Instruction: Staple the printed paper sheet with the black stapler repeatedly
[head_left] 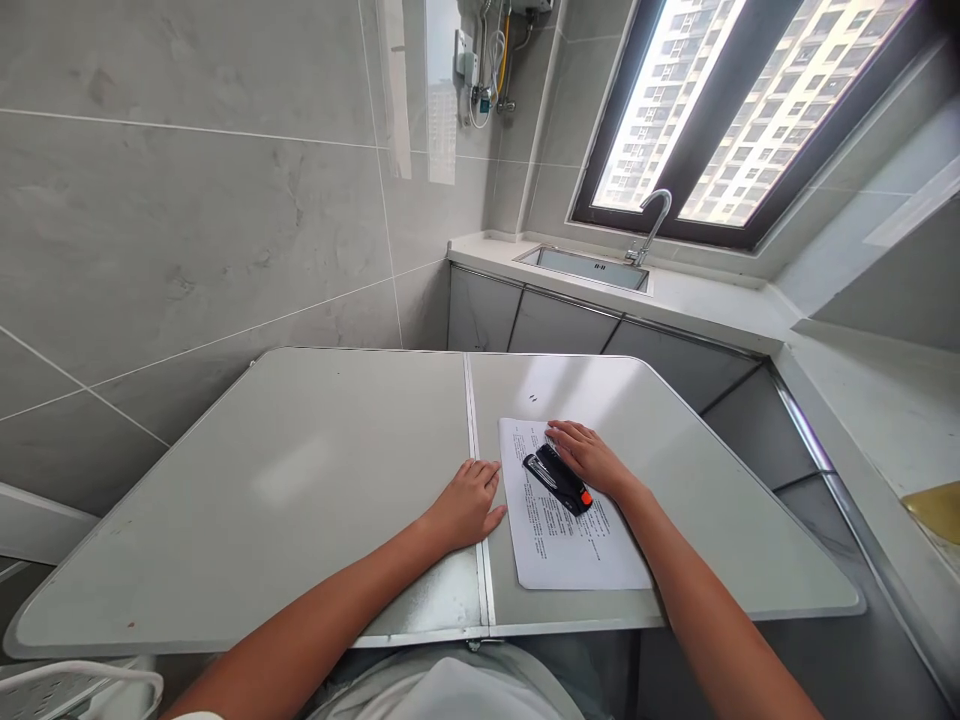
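A black stapler (556,480) with an orange-red spot at its near end lies slantwise on a printed sheet of paper (559,560). Fingers stretched out, my right hand (586,455) rests on the paper along the stapler's far right side; I cannot tell whether it touches the stapler. My left hand (466,505) lies palm down on the table just left of the paper, over the table's middle seam. Its fingers are extended and its thumb points toward the paper's left edge. Whether the paper is one sheet or a stack cannot be made out.
The light folding table (300,560) has a metal seam across its middle. Several small dark bits (533,398) lie beyond the paper. A counter with a sink (589,266) and a tap (654,225) runs behind, and a white chair or basket edge (82,672) shows at lower left.
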